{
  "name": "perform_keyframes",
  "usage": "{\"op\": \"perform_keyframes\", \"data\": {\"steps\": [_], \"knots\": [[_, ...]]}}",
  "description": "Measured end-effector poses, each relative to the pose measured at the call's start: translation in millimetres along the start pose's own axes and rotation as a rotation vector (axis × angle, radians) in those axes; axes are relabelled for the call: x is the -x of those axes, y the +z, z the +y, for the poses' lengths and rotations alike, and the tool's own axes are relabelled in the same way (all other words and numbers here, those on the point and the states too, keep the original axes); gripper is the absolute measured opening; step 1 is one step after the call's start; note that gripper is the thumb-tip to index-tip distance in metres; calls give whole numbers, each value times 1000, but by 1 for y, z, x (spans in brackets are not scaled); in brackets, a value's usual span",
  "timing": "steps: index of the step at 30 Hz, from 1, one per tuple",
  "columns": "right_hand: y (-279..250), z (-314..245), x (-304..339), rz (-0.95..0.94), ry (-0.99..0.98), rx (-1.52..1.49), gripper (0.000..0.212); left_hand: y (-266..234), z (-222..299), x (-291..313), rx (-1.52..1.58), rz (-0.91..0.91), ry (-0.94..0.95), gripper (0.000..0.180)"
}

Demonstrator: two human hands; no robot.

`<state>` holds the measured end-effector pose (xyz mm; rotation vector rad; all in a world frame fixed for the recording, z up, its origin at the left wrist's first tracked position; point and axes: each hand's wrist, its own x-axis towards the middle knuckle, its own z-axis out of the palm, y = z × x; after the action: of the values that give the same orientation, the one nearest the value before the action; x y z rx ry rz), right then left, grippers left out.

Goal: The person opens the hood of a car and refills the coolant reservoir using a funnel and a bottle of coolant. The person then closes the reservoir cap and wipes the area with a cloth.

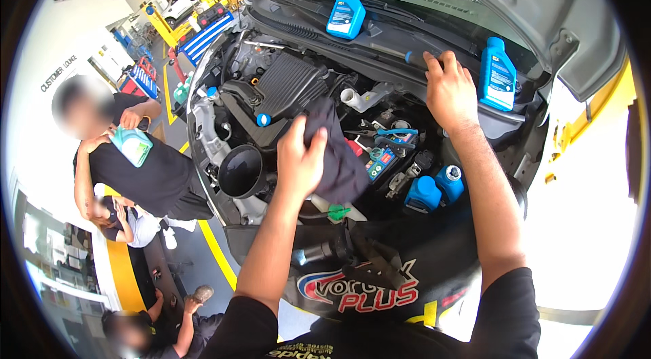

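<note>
My left hand (301, 161) grips a dark cloth (336, 155) that hangs over the middle of the engine bay. My right hand (451, 93) reaches to the cowl below the windscreen, fingers bent around the end of a dark, rod-like thing with a blue band (409, 56); its kind I cannot make out. Blue oil bottles stand on either side of that hand, one bottle (346, 14) to the left and another bottle (498, 77) to the right. Below the cloth's left side sits a black funnel (242, 171). A blue cap (264, 119) lies on the engine.
Blue-handled pliers (397, 133) lie on the battery (381, 163). Two blue containers (424, 194) stand at the bay's right front. A dark fender cover (400, 250) drapes the front edge. The raised hood (542, 6) hangs above. At left, a person (135, 155) holds a pale green jug (131, 146).
</note>
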<state>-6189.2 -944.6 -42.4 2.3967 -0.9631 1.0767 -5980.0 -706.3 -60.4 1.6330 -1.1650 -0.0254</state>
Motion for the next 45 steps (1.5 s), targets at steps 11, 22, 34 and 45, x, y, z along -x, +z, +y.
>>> {"op": "perform_keyframes", "data": {"steps": [11, 22, 34, 45], "knots": [[-26, -11, 6, -99, 86, -654, 32, 77, -107, -122, -241, -352, -9, 34], [-5, -55, -14, -141, 20, -865, 26, 98, -143, -144, -427, -282, -208, 46], [48, -112, -76, -454, -358, -580, 27, 83, -169, -142, -239, -395, -42, 42], [63, -144, -108, -629, -452, -371, 39, 106, -91, -84, -530, -287, -340, 126]]}}
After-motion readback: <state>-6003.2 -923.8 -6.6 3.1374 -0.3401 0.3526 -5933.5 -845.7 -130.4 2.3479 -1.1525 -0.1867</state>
